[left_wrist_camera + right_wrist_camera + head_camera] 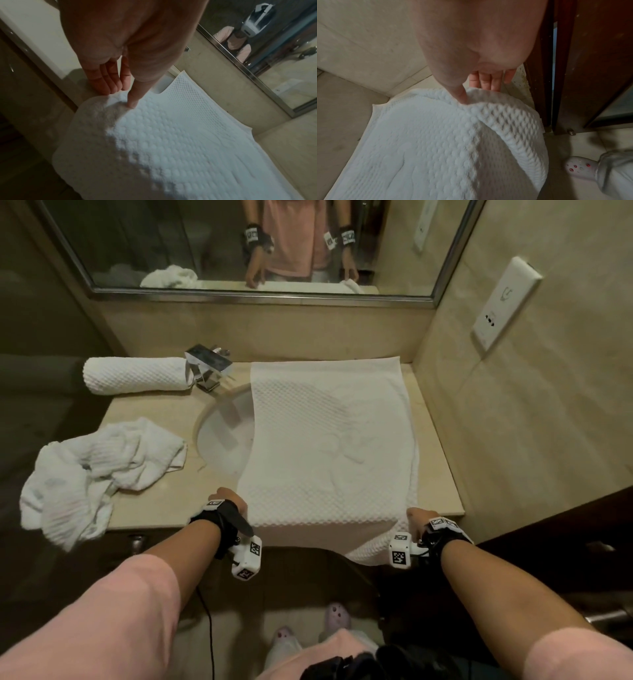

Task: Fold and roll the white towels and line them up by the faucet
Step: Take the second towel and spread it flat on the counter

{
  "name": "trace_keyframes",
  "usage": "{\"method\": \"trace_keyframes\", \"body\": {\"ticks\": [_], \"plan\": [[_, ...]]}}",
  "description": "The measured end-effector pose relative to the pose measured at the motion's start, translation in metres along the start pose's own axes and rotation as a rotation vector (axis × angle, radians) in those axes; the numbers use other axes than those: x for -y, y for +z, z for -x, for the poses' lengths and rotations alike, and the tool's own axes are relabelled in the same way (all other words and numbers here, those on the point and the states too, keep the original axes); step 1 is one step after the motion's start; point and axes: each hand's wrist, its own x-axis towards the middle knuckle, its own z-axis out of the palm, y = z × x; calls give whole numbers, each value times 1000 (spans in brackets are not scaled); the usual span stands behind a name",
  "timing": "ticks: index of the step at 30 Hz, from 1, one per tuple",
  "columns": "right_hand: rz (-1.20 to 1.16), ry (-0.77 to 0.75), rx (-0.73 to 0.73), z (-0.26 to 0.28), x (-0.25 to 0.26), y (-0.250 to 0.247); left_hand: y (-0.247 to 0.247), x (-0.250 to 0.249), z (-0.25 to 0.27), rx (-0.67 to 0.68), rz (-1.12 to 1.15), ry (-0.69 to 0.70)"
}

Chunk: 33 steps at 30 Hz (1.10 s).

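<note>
No brand or readable writing shows; the only markings are black-and-white square code tags on the wrist-worn cameras, and a small symbol on the white wall plate that is too small to read.

Three white towels are in view. The large white waffle-weave towel lies spread flat on the beige stone bench, covering the right part of the round white sink basin, with its near edge hanging over the bench front. The left hand is at the towel's near left corner: in the left wrist view the thumb presses down on the cloth while the fingers reach straight beneath the edge, pinching it. The right hand is at the near right corner; in the right wrist view its thumb bears on the top of the cloth and the fingers lie behind the lifted edge, pinching it likewise.

One rolled white waffle towel lies across the back of the bench, touching the left side of the chrome square faucet. One crumpled white towel lies on the bench's left front, partly drooping over the edge.

Above the bench hangs a metal-framed mirror.
</note>
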Motion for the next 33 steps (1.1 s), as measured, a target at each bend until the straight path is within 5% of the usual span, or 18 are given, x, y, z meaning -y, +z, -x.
{"method": "trace_keyframes", "body": {"ticks": [7,12,17,33], "plan": [[545,-90,-71,-29,-7,-7,33,29,-160,-19,-36,-23],[738,-182,-117,1,-7,-14,13,18,-87,2,-44,28],[706,-109,-148,30,-5,-23,-2,5,15,-9,-95,81],[819,-152,-121,49,-2,-32,-6,11,10,-10,-105,177]]}}
